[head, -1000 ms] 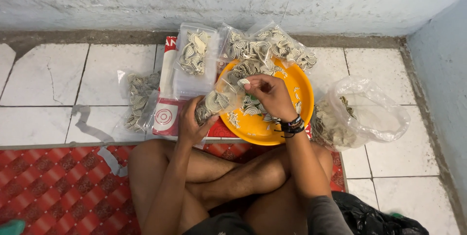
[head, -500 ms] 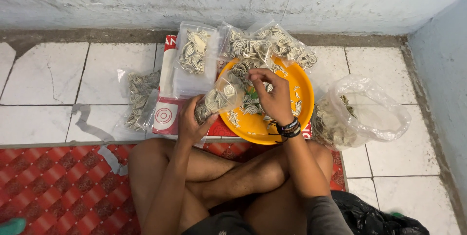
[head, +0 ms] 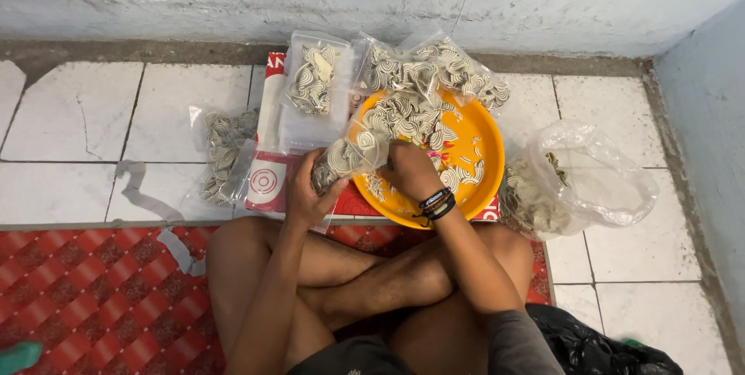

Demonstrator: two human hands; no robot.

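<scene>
Edges: we sit cross-legged; wall ahead, blue wall at our right, bare tiles open at far left.
Left hand (head: pixel 306 189): fingers wrapped tight around a small clear bag (head: pixel 345 159) of spiral snacks, held at the orange tray (head: pixel 481 181) rim.
Right hand (head: pixel 410 172): down in the tray among the spirals; we cannot tell its grip.
Packages: filled flat pouch (head: pixel 312 80) beyond the tray's left side; red-and-white sack (head: pixel 268 177) beneath; large crumpled bag (head: pixel 578 181) right.
Change: right hand has dropped from the bag's mouth into the tray.
</scene>
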